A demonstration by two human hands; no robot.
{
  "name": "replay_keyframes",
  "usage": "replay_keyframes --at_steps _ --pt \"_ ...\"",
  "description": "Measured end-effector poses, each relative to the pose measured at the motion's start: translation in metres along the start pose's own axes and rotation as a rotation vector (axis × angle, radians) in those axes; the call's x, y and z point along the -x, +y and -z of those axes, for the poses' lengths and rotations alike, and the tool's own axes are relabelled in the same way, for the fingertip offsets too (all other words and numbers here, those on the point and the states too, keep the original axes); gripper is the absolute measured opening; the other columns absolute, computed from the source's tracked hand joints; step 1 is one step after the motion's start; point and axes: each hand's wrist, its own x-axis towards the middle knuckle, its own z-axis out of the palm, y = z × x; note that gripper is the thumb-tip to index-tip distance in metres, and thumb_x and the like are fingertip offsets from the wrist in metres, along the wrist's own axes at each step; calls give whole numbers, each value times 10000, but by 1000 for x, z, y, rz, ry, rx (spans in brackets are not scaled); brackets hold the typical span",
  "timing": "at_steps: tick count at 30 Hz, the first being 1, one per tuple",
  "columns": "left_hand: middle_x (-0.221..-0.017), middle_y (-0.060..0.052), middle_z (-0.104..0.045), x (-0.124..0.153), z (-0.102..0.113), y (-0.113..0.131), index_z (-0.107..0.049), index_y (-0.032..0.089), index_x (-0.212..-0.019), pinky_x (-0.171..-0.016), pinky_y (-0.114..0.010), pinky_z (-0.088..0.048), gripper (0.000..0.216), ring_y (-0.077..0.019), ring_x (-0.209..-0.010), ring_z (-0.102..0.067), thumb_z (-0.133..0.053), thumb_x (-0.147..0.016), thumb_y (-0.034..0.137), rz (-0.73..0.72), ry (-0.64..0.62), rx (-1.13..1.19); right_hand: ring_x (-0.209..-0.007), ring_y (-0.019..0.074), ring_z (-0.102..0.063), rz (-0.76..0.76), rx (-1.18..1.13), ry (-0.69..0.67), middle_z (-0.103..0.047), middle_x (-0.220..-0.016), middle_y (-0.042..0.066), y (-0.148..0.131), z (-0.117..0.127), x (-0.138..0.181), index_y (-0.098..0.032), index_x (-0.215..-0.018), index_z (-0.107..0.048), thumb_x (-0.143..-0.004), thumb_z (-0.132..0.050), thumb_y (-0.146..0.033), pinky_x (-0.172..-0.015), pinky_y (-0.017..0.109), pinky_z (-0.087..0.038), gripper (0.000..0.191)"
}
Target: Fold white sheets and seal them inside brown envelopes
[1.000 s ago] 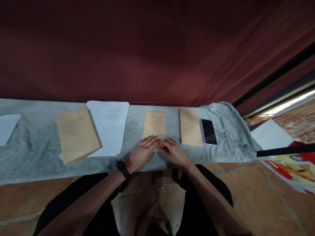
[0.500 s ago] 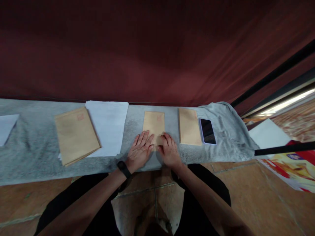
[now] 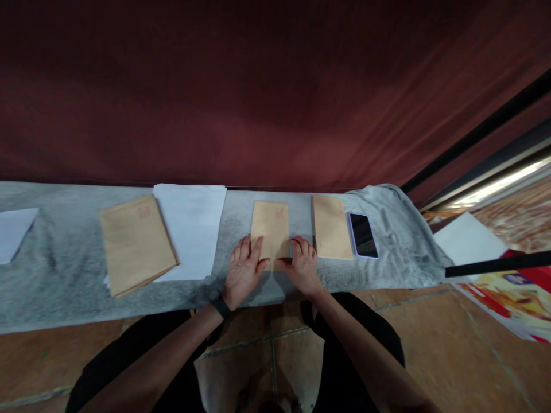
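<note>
Touching, with spread left hand and spread right hand, near end of brown envelope lying flat on grey cloth, between white sheets and envelope stack. Showing red print at upper right (too small to read). Displaying illegible blue logo: red-and-yellow packet, far right.

We take this for a domestic-looking room, perhaps a makeshift work corner at home, though we cannot be sure. We see a narrow tabletop draped in soft grey plush, with dark red fabric beyond it and earthy floor tiles below. Brown envelopes, white sheets and a phone give us a hint of desk work, while the colourful printed packaging at right looks like household stuff.
</note>
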Motion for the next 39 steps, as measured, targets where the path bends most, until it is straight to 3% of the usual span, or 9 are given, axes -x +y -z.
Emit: replay_keyframes --at_steps 7,11,15,18,24,32,39 --pt "-1407 -101 -453 -7 -1 6 -274 332 -1586 -1087 -438 -490 781 -271 -1248 -560 -639 -903 234 142 42 429 -1271 322 -490 -20 9 19 -548 -1365 169 -7 -5 -6 -143 -1314 -547 -860 -691 -309 -1085 499 -406 504" --pt "-1204 -60 -557 -17 -1 9 -407 296 -1527 -1068 -438 -495 752 -240 -1144 -603 -696 -842 179 214 83 592 -1308 308 -479 -1 15 39 -561 -1367 169 -10 -6 -11 -140 -1360 -528 -926 -588 -284 -1104 504 -400 461" --pt "-1156 -60 -586 -33 -3 7 -522 261 -1446 -1043 -437 -506 668 -236 -1107 -611 -741 -816 219 318 214 680 -1387 287 -436 64 -65 106 -531 -1441 176 -14 4 -20 -127 -1416 -501 -1015 -467 -329 -1161 509 -378 451" --pt "-1154 -63 -588 -41 -11 6 -579 262 -1387 -1041 -438 -507 610 -233 -1097 -614 -743 -801 214 376 277 686 -1420 246 -433 202 -136 81 -526 -1488 140 -21 10 -21 -167 -1460 -486 -1060 -374 -326 -1205 498 -352 445" --pt "-1083 -57 -586 -44 -24 5 -657 230 -1273 -1007 -441 -533 526 -214 -1005 -635 -668 -764 100 396 221 662 -1512 233 -341 396 -45 -191 -395 -1620 132 -24 -3 -2 -131 -1588 -318 -1086 -305 -395 -1242 474 -324 567" --pt "-1145 -75 -619 -45 -12 0 -652 225 -1265 -1043 -452 -520 485 -229 -1038 -650 -706 -789 146 321 108 489 -1541 208 -281 292 166 -211 -297 -1661 74 -4 -11 -2 -150 -1600 -306 -1090 -284 -382 -1282 440 -218 561" --pt "-1263 -102 -578 -46 7 -6 -572 213 -1365 -1000 -430 -542 608 -247 -1052 -650 -742 -782 183 309 25 269 -1521 228 -330 213 210 -173 -332 -1641 77 1 -10 -20 -159 -1576 -371 -1081 -340 -356 -1267 455 -249 534"
